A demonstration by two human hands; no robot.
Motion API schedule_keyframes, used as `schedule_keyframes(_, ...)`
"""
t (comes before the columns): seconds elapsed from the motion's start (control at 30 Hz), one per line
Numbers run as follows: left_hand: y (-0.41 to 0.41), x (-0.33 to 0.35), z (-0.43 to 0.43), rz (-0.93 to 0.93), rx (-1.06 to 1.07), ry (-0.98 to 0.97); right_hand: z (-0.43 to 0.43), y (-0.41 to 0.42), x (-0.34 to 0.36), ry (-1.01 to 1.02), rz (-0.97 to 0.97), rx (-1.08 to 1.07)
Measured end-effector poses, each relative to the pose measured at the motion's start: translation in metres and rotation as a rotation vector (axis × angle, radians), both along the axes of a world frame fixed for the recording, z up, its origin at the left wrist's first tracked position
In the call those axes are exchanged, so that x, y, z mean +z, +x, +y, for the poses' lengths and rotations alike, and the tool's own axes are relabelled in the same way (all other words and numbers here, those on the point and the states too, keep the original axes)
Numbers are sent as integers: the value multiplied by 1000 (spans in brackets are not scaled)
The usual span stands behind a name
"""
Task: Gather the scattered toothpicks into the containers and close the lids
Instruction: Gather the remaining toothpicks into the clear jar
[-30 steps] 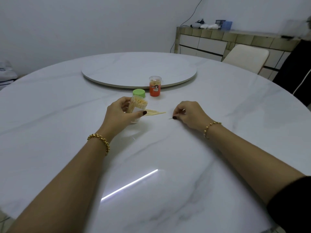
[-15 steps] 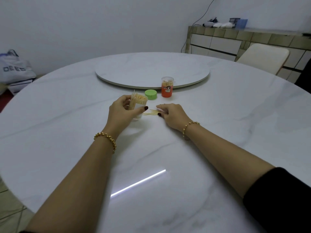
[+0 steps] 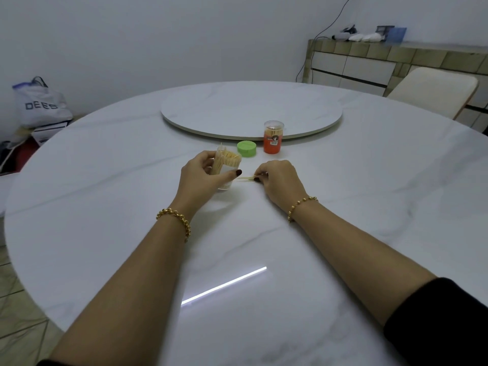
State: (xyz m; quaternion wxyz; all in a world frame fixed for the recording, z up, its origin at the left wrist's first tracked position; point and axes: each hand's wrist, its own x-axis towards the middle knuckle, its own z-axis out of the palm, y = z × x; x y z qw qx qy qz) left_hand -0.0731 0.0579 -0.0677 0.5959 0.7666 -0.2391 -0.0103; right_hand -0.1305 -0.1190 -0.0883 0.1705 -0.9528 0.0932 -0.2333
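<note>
On my feed, the left hand (image 3: 203, 175) is curled round the open container (image 3: 226, 165), which is packed with toothpicks, tilted, and has its base on the table (image 3: 105, 207). Just behind it the green lid (image 3: 247, 149) lies on the table. A few loose toothpicks (image 3: 245, 178) lie between the hands. The orange container (image 3: 273, 137) stands farther back with its clear lid on. The right hand (image 3: 280, 178) has its fingertips pinched on the near end of the loose toothpicks.
</note>
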Motion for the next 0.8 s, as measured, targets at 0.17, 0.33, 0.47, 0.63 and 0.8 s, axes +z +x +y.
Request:
schedule_keyframes(0.17, -2, -1, -2, -4, -12, 16, -2, 3, -1, -5, -15, -13)
schedule_keyframes(0.33, -5, -2, -4, -13, -30, 27, -4, 3, -1, 63, -99, -4)
schedule_keyframes(0.47, -8, -1, -7, -9, -51, 12, -5, 1, 1, 219, -250, 27)
schedule_keyframes(0.63, -10, -2, -12, -2, -83, -2, -7, -1, 14, 463, -358, -9)
schedule_keyframes(0.8, -13, -2, -14, -8, -108, 7, 3, -7, 41, 817, -425, 50)
